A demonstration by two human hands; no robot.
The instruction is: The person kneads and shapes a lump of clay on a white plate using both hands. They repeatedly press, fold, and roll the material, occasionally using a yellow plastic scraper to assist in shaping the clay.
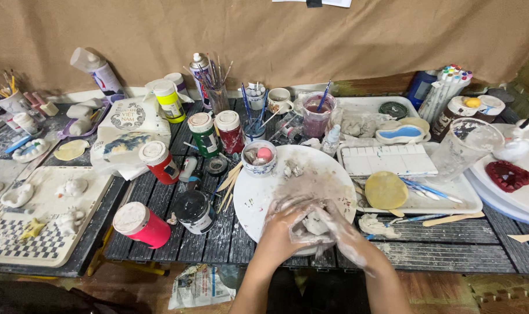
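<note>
Clay lump [315, 224], pale grey, wet, cupped in both hands

Bare forearms; both hands [311, 229] seemingly coated in pale clay.

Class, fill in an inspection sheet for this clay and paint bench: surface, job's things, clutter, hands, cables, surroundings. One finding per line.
Surface: dark slatted tabletop, smeared with pale clay dust.
Job's things: lump of grey clay worked over a round white board.
Clutter: red paint jar lying on its side, black paint jar, green paint jar, white rectangular palette, flat yellow disc, cup of brushes.
Hands: left hand and right hand, clay-coated, both closed around the lump.
Cables: nothing seen.
Surroundings: brown fabric backdrop; crumpled newspaper on the floor.
</note>
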